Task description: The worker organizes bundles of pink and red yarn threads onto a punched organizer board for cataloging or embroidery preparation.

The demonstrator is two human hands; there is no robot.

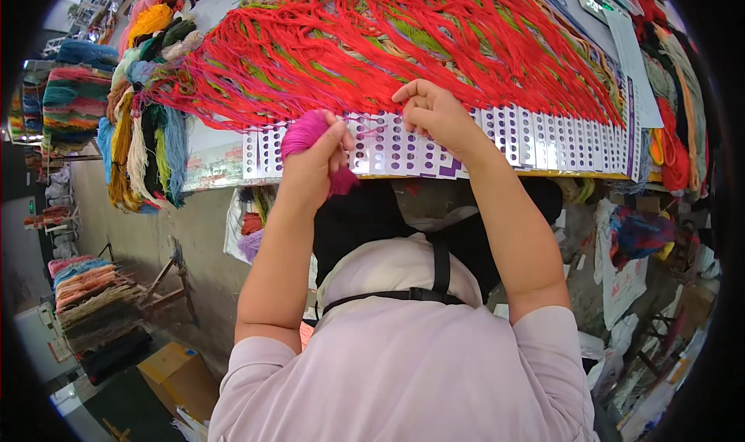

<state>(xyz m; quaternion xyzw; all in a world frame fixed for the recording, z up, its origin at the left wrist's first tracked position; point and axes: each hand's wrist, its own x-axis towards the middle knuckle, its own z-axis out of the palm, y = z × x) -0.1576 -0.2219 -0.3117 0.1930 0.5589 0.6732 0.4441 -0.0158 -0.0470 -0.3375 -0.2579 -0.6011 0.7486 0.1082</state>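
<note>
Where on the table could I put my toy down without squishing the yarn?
Hardly anywhere. The red yarn covers most of the table, and punched cards line its front edge. One bare strip shows at the table's left front corner, between the hanging skeins and the cards. The left hand holds pink yarn; the right hand pinches strands.

Left hand grips a magenta yarn bundle at the near edge of the tabletop. Right hand rests with fingers curled on a row of punched white cards. Red yarn strands fan across the cards. Mixed-colour skeins hang at the left.
</note>
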